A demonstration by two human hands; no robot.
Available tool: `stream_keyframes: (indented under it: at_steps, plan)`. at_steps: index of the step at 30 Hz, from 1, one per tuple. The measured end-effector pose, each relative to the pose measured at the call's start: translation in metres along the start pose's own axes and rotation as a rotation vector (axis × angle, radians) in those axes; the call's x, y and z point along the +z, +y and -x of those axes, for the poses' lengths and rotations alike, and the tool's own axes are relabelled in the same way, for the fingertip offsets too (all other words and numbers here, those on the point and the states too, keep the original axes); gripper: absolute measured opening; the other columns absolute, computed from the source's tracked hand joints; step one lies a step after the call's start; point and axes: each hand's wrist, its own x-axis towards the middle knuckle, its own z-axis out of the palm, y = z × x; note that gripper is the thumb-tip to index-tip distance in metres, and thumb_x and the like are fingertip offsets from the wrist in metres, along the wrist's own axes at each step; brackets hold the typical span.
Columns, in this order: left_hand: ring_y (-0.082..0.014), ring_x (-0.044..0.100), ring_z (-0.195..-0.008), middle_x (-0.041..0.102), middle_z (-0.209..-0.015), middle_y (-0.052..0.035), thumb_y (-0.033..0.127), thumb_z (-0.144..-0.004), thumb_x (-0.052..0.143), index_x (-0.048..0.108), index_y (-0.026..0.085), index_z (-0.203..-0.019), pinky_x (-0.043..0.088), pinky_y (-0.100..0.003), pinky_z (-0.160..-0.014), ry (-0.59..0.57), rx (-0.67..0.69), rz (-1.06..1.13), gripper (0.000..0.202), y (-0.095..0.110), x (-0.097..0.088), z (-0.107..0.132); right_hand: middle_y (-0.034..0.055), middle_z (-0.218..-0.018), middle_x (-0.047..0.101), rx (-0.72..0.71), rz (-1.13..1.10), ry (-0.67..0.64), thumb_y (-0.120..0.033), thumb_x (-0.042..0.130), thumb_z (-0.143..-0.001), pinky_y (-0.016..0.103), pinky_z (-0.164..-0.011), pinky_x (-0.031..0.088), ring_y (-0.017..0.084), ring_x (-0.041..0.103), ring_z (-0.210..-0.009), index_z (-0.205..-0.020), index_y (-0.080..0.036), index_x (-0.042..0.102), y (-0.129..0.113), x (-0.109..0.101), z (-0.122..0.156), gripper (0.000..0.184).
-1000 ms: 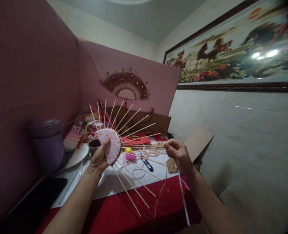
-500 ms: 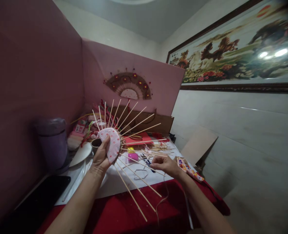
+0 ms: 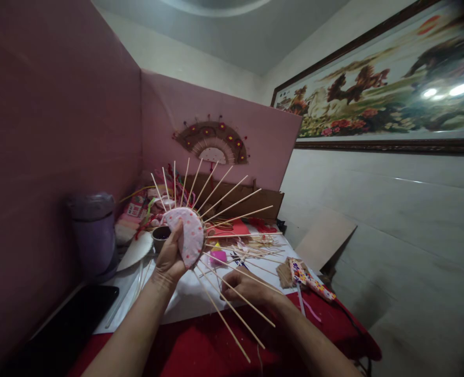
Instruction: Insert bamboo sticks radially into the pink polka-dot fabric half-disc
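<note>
My left hand (image 3: 172,255) grips a fan frame by its half-round base (image 3: 190,235), pale pink cloth with red dots, thumb across the front. Thin wooden sticks (image 3: 232,200) spread from the curved edge like rays, upward, rightward and downward. Behind the lower sticks, my right hand (image 3: 244,287) is closed in a pinch, palm side hidden. A thin brown cord (image 3: 259,358) hangs below it and seems to run from its fingers; the stretch between is hidden.
A finished fan (image 3: 214,139) hangs on the pink board. On the white sheet are a dark cup (image 3: 161,236), a pink packet (image 3: 218,257), loose sticks (image 3: 255,247) and flowered cloth (image 3: 314,285). A purple container (image 3: 93,235) and black phone (image 3: 80,309) stand left.
My right hand has moved left and down, from the outer ends of the sticks to behind the lower ones. The view has shifted slightly; my left hand keeps its hold.
</note>
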Motion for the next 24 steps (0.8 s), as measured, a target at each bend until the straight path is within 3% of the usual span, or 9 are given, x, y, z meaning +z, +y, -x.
stream_keyframes:
  at_steps: [4,10,14,20,24]
  plan:
    - [-0.0240,0.064,-0.089,0.070,-0.091,-0.0143,0.029,-0.087,0.040,0.061,0.011,-0.101,0.047,-0.042,-0.085,-0.042,-0.026,-0.045,0.030,-0.002,0.001,0.001,-0.0051,-0.054,0.048,0.016,-0.012,-0.012,-0.024,0.058,-0.064,0.017,-0.045,0.028,0.007,0.039,-0.052,-0.062,-0.015,0.062,0.004,0.005,-0.003,0.010]
    - [-0.0223,0.066,-0.084,0.071,-0.088,-0.0122,0.026,-0.087,0.042,0.061,0.012,-0.099,0.050,-0.039,-0.081,-0.061,-0.019,-0.005,0.027,-0.001,-0.004,-0.001,-0.0052,-0.053,0.048,0.023,-0.010,0.007,-0.023,0.059,-0.064,0.018,-0.046,0.028,0.008,0.040,-0.053,-0.061,-0.016,0.061,-0.004,-0.003,0.000,0.008]
    - [-0.0174,0.067,-0.079,0.072,-0.084,-0.0087,0.020,-0.087,0.043,0.063,0.013,-0.094,0.050,-0.032,-0.082,-0.053,0.012,0.070,0.022,0.001,-0.005,-0.004,-0.0049,-0.052,0.044,0.049,-0.063,0.144,-0.025,0.058,-0.065,0.019,-0.048,0.028,0.008,0.038,-0.051,-0.056,-0.015,0.055,0.006,-0.017,0.003,0.014]
    - [-0.0187,0.067,-0.076,0.072,-0.080,-0.0090,0.017,-0.085,0.045,0.061,0.011,-0.099,0.049,-0.034,-0.083,0.024,0.054,0.024,0.022,0.002,-0.007,-0.008,-0.0038,-0.056,0.042,0.008,-0.313,0.459,-0.043,0.060,-0.068,0.020,-0.046,0.027,0.007,0.035,-0.050,-0.060,-0.015,0.051,0.026,-0.044,0.017,0.030]
    - [-0.0208,0.067,-0.080,0.072,-0.079,-0.0103,0.018,-0.085,0.044,0.059,0.010,-0.104,0.049,-0.035,-0.083,0.052,0.075,-0.001,0.025,0.002,-0.008,-0.009,-0.0062,-0.049,0.037,-0.004,-0.431,0.495,-0.045,0.062,-0.068,0.020,-0.040,0.017,0.005,0.025,-0.042,-0.064,-0.015,0.054,0.013,-0.057,0.037,0.031]
